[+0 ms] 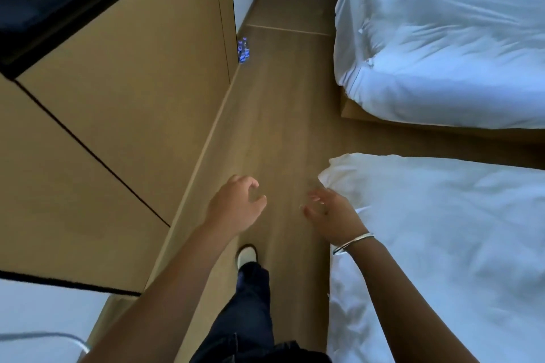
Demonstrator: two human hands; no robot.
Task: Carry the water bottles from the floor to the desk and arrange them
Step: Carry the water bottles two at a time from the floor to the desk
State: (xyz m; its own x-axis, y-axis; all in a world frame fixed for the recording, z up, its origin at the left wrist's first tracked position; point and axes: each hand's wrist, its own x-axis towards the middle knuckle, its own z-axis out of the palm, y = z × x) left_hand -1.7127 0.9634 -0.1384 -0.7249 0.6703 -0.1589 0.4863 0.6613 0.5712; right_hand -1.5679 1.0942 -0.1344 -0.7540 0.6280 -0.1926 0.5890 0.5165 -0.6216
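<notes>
The bottles (243, 50) stand on the floor (274, 132) against the cabinet (141, 74) in the upper middle, while left hand (233, 206) and right hand (333, 212), lower centre, hold nothing, fingers loosely apart.

Seen from above, two bare forearms reach forward and down from the bottom edge. The left hand (236, 205) is held out in front, back of the hand upward, its fingers loosely curled and holding nothing. The right hand (330, 212) hangs just beside it, apart from it, fingers spread and relaxed, slightly blurred, also holding nothing. A thin metal bangle (352, 242) circles the right wrist. Below the hands, one leg in dark trousers (253, 303) steps forward, ending in a pale shoe (247, 255).
</notes>
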